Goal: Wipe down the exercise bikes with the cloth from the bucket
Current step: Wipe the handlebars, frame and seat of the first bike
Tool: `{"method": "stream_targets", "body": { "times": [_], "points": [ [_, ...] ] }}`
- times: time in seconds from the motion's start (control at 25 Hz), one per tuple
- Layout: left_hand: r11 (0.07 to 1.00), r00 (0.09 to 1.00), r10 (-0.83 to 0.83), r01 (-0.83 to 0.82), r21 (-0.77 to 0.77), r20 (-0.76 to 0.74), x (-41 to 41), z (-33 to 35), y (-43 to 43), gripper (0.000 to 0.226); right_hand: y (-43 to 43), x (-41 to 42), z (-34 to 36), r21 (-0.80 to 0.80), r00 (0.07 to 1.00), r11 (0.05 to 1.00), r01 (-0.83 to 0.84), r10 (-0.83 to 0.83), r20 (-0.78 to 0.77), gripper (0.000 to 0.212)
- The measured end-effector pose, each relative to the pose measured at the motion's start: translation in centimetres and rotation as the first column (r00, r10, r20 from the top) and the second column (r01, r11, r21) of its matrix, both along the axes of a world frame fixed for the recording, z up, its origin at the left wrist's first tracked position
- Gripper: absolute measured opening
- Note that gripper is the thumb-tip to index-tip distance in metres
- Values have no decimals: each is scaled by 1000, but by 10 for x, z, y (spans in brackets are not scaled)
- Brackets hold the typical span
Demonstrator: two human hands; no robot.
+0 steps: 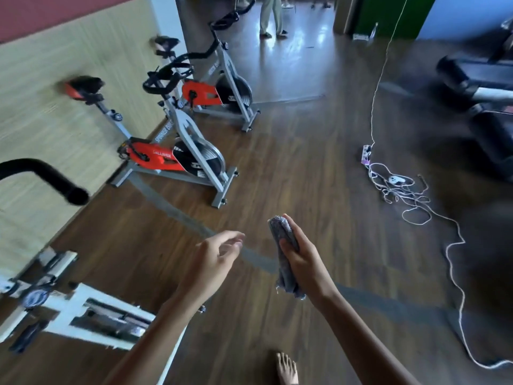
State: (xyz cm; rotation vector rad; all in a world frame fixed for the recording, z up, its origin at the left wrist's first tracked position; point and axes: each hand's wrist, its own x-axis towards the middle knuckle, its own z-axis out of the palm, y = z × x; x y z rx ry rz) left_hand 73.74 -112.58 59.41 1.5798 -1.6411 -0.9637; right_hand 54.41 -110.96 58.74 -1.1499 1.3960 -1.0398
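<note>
My right hand [304, 259] grips a rolled grey cloth [283, 240], held upright over the wooden floor. My left hand [219, 254] hovers just left of it, fingers apart and holding nothing. A white exercise bike frame [91, 309] lies close at the lower left, its black handlebar [52, 176] reaching in from the left edge. A grey and red exercise bike [172, 151] stands by the wall ahead. A second one [222, 87] stands behind it. No bucket is in view.
A white cord and power strip [366, 154] lie tangled on the floor at right. A treadmill [483, 87] sits at far right. A person's legs [273, 18] stand at the back. My bare foot [287, 369] shows at the bottom.
</note>
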Motion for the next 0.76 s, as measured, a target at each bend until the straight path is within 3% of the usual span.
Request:
{"method": "stream_targets", "body": {
  "times": [0.36,0.52,0.76],
  "points": [
    [994,994,106,-106,13,-34,-56,-25,-182,24,-203,-39,-30,-23,992,993,-115,113,-63,48],
    [981,982,190,-190,-23,-19,-36,-28,-245,24,-282,-14,-38,-65,982,980,-189,187,-36,48],
    [921,922,387,-386,-46,15,31,17,-296,20,-363,62,2,-108,922,916,-386,387,-9,46]
  ]
}}
